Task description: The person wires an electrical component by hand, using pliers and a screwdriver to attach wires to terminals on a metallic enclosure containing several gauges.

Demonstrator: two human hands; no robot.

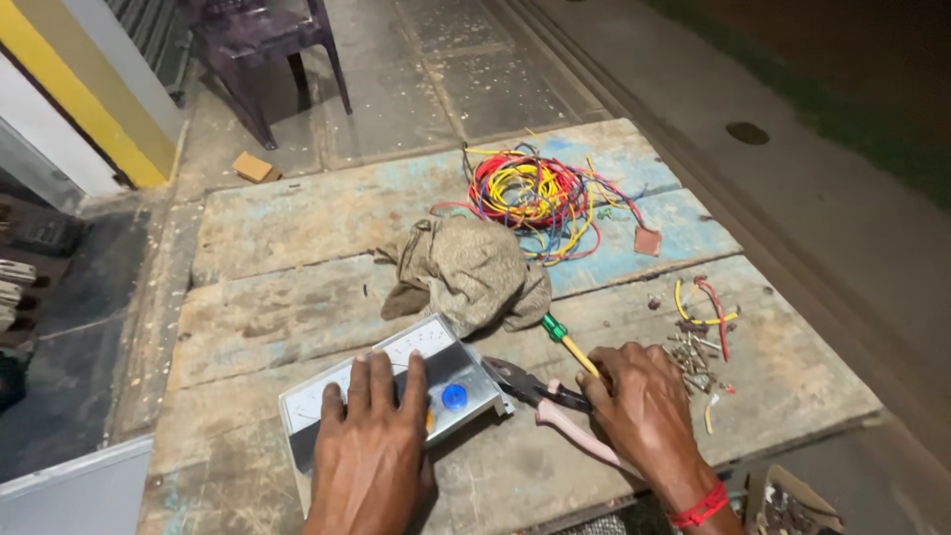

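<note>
The left hand is pressed flat, fingers spread, on a grey panel meter; pink-handled pliers are gripped by the right hand — both on a worn plank table beside a cloth and tangled wires.

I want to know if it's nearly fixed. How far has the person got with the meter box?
Some way in, it seems: loose screws and wire offcuts already lie on the wooden table. Now the left hand presses on the meter while the right hand works pliers at its edge. The wire bundle lies apart.
</note>
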